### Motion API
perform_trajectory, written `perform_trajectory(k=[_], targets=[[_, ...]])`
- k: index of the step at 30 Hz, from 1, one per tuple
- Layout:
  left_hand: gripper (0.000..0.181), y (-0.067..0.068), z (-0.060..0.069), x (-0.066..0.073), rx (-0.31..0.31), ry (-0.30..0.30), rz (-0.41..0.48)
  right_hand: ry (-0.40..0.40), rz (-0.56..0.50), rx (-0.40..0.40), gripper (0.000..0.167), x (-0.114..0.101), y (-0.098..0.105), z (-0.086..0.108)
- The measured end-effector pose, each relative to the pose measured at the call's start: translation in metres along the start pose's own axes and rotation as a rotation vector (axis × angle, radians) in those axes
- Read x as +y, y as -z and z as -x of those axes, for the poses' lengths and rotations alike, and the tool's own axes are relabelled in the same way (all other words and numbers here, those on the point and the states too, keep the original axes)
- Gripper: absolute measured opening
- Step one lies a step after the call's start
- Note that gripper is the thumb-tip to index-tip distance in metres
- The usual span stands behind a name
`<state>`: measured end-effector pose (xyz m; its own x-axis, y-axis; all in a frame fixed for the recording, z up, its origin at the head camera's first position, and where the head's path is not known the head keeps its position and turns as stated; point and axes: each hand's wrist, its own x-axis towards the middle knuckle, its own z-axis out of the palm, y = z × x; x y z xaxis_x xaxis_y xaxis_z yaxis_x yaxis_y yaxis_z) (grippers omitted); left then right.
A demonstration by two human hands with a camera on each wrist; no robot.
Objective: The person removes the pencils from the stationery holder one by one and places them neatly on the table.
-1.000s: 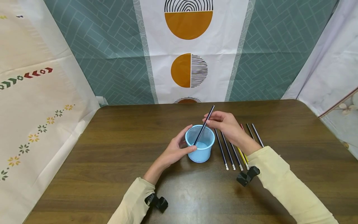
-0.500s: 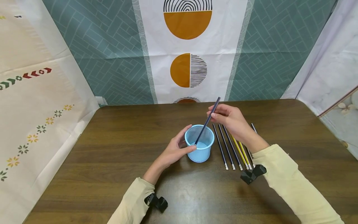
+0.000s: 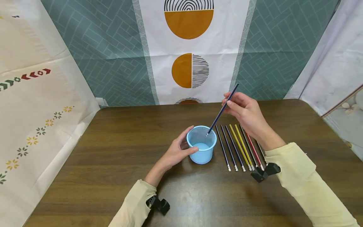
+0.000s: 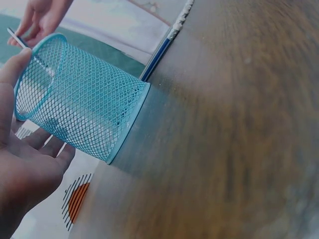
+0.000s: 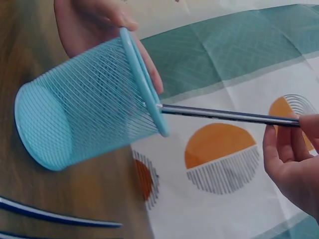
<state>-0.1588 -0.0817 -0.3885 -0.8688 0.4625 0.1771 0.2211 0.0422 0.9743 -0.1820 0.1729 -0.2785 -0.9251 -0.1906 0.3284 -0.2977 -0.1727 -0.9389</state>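
Observation:
A light blue mesh pencil cup [image 3: 202,156] stands upright on the table, and my left hand [image 3: 174,156] grips its side with the thumb over the rim. Above and to the right, my right hand [image 3: 248,115] pinches a dark blue striped pencil [image 3: 219,117] near its upper end. That pencil slants, its eraser end lowest, just inside the cup's mouth. In the right wrist view the pencil's shaft [image 5: 219,114] stretches from the cup's rim to the fingertips. No other pencil shows inside the cup [image 5: 84,107].
Right of the cup several pencils lie in a row, eraser ends toward me: dark blue ones [image 3: 224,149], yellow ones [image 3: 240,146], a red one [image 3: 254,149] and darker ones partly under the right wrist. The brown table [image 3: 127,142] meets a patterned cloth [image 3: 122,63] at the back.
My right hand has moved up and to the right, drawing the pencil from deep in the cup to its rim. More of the row is uncovered. The left hand stays on the cup.

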Motion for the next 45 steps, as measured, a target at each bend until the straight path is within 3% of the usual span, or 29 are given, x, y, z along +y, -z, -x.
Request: perform_trajectory(k=[9,29,45], targets=[[0.078,0.001,0.0,0.0,0.001,-0.005,-0.002,0.095,0.03,0.065,0.023,-0.014,0.011,0.0],[0.078,0.001,0.0,0.0,-0.001,-0.008,0.006,0.035,0.509,0.203,0.032,-0.016,0.038,0.009],[0.078,0.0,-0.001,0.001,0.0,0.003,-0.002,-0.043,0.599,0.193,0.033,-0.008,0.055,0.01]])
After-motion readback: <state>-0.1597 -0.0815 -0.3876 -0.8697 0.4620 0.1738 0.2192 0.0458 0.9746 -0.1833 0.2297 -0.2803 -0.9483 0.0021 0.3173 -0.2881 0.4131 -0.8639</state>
